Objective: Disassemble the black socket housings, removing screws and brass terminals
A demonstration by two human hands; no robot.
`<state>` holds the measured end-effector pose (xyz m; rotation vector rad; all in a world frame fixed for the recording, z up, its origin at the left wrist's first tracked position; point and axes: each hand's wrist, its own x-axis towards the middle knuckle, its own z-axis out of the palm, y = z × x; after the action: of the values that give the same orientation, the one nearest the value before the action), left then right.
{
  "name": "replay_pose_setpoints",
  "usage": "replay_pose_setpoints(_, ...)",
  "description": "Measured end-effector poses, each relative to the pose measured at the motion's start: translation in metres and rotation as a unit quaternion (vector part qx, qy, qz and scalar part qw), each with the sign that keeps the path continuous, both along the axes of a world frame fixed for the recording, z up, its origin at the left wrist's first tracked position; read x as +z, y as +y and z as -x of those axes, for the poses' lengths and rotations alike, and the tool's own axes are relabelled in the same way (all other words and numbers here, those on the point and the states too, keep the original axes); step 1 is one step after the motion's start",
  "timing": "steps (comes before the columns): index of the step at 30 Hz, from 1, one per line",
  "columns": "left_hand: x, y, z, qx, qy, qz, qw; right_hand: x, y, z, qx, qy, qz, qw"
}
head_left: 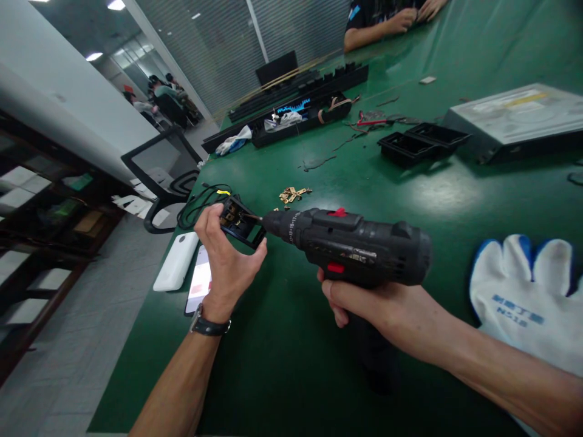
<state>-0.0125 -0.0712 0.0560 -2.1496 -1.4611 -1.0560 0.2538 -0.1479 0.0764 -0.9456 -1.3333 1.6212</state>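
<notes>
The right hand wraps its fingers round the grip of a power drill, black and scuffed, with two red switches and a numbered collar. Left of the drill, the left hand holds a small black open case between spread fingers and thumb; gold-coloured parts show inside, where the drill's bit points; contact is unclear. Beyond the drill's chuck lie loose gold-coloured pieces.

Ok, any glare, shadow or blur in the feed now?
Head view: pale glare on the green tabletop below the black tray; head view: the power drill has its lower handle in dark shadow; head view: distant seated people look soft.
</notes>
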Motion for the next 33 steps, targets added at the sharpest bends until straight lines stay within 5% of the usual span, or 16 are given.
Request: replay_pose_setpoints(33,-0.002,0.004,0.004,-0.017,0.02,-0.007,1.0,0.008,0.002,-0.004,0.02,-0.041,-0.008,0.999)
